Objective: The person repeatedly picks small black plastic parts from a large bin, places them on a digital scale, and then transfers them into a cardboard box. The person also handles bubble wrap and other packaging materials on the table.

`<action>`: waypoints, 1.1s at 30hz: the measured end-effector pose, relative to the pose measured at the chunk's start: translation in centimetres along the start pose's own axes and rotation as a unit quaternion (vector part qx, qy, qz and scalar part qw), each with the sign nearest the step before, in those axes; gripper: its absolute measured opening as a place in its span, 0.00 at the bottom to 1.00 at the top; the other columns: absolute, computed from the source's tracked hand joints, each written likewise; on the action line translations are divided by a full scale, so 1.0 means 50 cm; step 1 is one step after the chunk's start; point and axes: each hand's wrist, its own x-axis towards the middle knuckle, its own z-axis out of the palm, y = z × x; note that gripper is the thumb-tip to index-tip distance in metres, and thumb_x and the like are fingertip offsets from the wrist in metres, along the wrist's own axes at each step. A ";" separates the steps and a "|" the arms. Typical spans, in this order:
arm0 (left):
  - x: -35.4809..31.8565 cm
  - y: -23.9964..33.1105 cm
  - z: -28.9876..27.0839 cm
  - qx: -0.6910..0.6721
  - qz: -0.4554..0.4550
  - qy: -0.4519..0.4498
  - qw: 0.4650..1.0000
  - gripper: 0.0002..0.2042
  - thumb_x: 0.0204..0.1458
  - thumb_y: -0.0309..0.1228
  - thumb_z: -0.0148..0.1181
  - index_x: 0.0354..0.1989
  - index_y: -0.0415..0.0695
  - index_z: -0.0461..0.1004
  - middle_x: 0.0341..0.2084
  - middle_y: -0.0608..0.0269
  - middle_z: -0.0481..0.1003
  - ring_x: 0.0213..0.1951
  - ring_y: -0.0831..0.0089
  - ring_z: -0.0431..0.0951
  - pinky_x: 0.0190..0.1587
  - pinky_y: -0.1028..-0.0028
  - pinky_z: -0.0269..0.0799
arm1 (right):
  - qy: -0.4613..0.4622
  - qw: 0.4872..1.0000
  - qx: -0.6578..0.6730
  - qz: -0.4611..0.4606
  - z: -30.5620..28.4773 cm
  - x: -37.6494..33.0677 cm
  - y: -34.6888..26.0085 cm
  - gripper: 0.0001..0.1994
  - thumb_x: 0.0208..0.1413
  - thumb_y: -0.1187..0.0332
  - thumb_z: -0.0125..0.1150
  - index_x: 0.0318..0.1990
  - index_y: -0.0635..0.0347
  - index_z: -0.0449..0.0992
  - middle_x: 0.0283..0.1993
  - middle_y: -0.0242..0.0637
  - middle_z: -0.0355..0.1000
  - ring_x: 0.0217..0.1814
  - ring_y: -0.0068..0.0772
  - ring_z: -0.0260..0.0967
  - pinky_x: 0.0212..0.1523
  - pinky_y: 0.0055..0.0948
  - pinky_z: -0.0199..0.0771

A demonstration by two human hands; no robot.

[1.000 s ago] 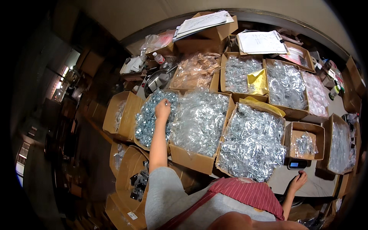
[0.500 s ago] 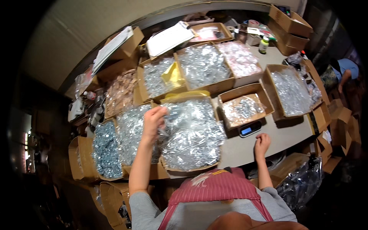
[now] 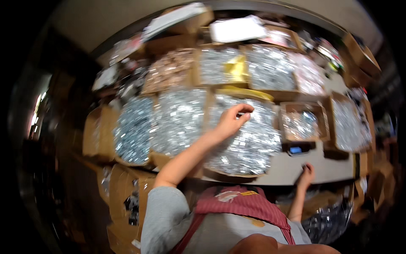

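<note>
Bagged silvery parts, blurred, apparently fill box under left hand.

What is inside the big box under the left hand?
The box is heaped with shiny clear packets. The left hand covers some; the box bottom is hidden, and blur hides the packets' contents.

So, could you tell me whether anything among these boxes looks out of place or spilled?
Nothing looks spilled. One oddity: a yellow bag lies in a box of clear packets, unlike the silvery contents around it. The left hand hovers over the big middle box; the picture is blurred, so small faults could be missed.
</note>
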 end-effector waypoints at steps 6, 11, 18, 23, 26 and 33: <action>-0.404 -0.046 -0.336 -0.161 -0.027 0.290 0.943 0.08 0.60 0.22 0.51 0.46 0.36 0.74 0.39 0.62 0.77 0.43 0.77 0.76 0.50 0.75 0.71 | 0.017 0.982 0.095 -0.161 0.091 -0.086 -0.297 0.13 0.57 0.83 0.44 0.45 0.68 0.74 0.43 0.37 0.73 0.45 0.29 0.69 0.52 0.29 0.69; -0.754 -0.107 -0.501 -0.170 -0.031 0.453 0.875 0.08 0.60 0.23 0.51 0.44 0.37 0.74 0.38 0.64 0.77 0.42 0.78 0.76 0.46 0.77 0.70 | -0.273 0.889 0.149 -0.337 0.511 -0.321 -0.707 0.14 0.52 0.83 0.44 0.44 0.68 0.73 0.43 0.38 0.71 0.46 0.28 0.68 0.48 0.28 0.70; -1.156 -0.248 -0.670 -0.090 -0.098 0.592 0.795 0.09 0.56 0.23 0.57 0.45 0.39 0.75 0.39 0.62 0.78 0.43 0.74 0.77 0.47 0.74 0.73 | -0.650 0.488 0.113 -0.572 1.139 -0.882 -1.053 0.14 0.47 0.80 0.58 0.44 0.66 0.74 0.48 0.45 0.69 0.54 0.47 0.68 0.54 0.34 0.68; -1.370 -0.383 -0.793 0.098 -0.232 0.654 0.714 0.08 0.54 0.22 0.57 0.41 0.42 0.78 0.40 0.58 0.80 0.43 0.65 0.79 0.47 0.70 0.73 | -0.613 0.405 -0.187 -0.652 1.530 -1.116 -0.995 0.25 0.45 0.67 0.65 0.54 0.59 0.71 0.58 0.49 0.67 0.59 0.56 0.67 0.57 0.45 0.70; -1.464 -0.437 -0.850 0.145 -0.309 0.651 0.678 0.08 0.54 0.23 0.57 0.42 0.41 0.78 0.39 0.57 0.80 0.43 0.65 0.80 0.47 0.69 0.73 | -0.550 0.287 -0.378 -0.687 1.563 -1.206 -0.984 0.21 0.45 0.64 0.65 0.48 0.60 0.74 0.52 0.49 0.71 0.55 0.56 0.70 0.52 0.46 0.72; -1.448 -0.610 -0.972 0.269 -0.539 0.422 0.677 0.19 0.46 0.36 0.65 0.46 0.41 0.79 0.41 0.47 0.79 0.47 0.54 0.79 0.53 0.60 0.71 | -0.714 0.403 -0.096 -0.564 1.513 -1.153 -1.026 0.07 0.48 0.71 0.64 0.31 0.67 0.78 0.40 0.44 0.75 0.46 0.45 0.72 0.47 0.37 0.70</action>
